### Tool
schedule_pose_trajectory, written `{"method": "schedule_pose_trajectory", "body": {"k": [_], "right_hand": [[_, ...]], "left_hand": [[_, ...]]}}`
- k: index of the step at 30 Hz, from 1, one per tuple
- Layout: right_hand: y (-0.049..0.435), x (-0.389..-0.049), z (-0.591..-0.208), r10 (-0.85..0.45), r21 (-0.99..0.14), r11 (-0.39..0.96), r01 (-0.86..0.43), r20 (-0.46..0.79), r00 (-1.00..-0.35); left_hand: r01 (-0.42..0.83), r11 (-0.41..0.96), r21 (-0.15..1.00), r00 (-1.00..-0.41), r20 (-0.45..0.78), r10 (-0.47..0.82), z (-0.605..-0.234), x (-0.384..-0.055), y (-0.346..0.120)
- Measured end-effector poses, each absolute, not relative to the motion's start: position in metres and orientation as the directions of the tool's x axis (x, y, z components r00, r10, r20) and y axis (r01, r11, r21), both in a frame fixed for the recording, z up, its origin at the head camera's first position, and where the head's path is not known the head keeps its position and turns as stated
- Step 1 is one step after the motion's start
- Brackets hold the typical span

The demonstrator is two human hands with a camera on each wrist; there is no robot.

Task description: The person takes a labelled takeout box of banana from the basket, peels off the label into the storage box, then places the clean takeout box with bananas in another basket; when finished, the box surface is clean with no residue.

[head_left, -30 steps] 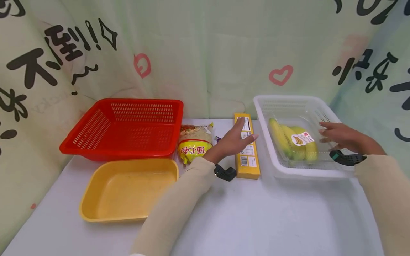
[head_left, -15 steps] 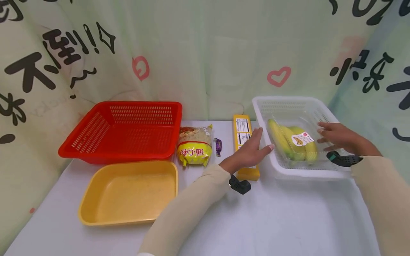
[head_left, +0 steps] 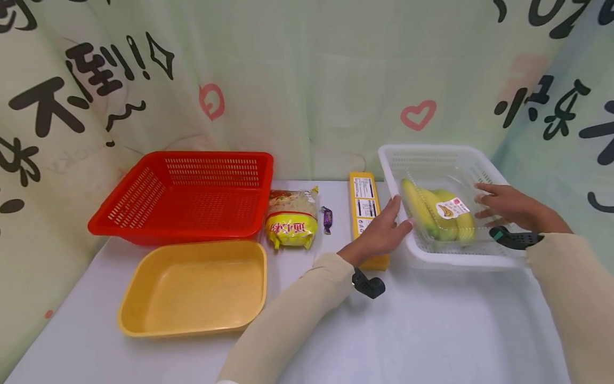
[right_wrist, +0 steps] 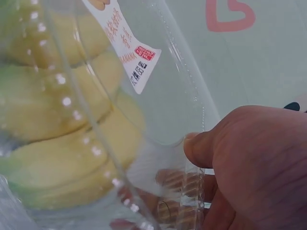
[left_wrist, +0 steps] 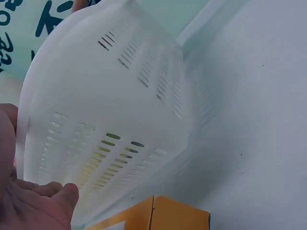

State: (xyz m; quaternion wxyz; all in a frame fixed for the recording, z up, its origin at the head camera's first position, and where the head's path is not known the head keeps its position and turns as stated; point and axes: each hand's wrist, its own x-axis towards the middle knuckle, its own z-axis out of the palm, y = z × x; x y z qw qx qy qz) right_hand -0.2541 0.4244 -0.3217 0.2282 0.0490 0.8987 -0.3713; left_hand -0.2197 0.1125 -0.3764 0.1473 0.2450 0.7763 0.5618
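A clear plastic box of bananas (head_left: 443, 213) lies in the white slotted basket (head_left: 472, 260) at the right in the head view. My right hand (head_left: 520, 208) holds the box's right edge. In the right wrist view, the thumb (right_wrist: 199, 148) presses one side of the clear edge and the fingers show through the plastic behind it. My left hand (head_left: 376, 234) is at the basket's left rim. The left wrist view shows its fingers (left_wrist: 43, 196) along the slotted outer wall, with part of the hand behind the rim. Label text on the bananas' sticker (right_wrist: 136, 62) is visible.
Left of the basket is a yellow box (head_left: 363, 197), partly under my left forearm. Beside it lie a small purple-wrapped candy (head_left: 327, 220) and a yellow-labelled food bag (head_left: 291, 218). A red basket (head_left: 211, 213) and a yellow tray (head_left: 192, 288) stand at the left.
My left hand has moved right from over the yellow box to the basket's left rim, uncovering the candy. The right hand stays at the banana box.
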Motion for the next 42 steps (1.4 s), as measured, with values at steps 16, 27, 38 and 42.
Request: {"method": "schedule_pose_trajectory", "body": {"k": [16, 27, 38, 42], "right_hand": [[0.422, -0.254, -0.322, -0.066, -0.673, 0.7, 0.241, -0.396, -0.916], [0.418, -0.254, -0.312, -0.045, -0.657, 0.73, 0.19, -0.323, -0.945], [0.42, -0.245, -0.289, -0.037, -0.616, 0.776, 0.135, -0.258, -0.966], [0.417, -0.241, -0.282, -0.034, -0.62, 0.774, 0.128, -0.243, -0.969]], "left_hand": [[0.122, 0.179, 0.976, -0.85, 0.01, 0.527, -0.377, -0.218, 0.113], [0.109, 0.185, 0.977, -0.844, -0.007, 0.537, -0.377, -0.22, 0.111], [0.126, 0.195, 0.973, -0.845, 0.002, 0.535, -0.375, -0.221, 0.11], [0.125, 0.212, 0.969, -0.858, -0.002, 0.514, -0.375, -0.222, 0.111]]}}
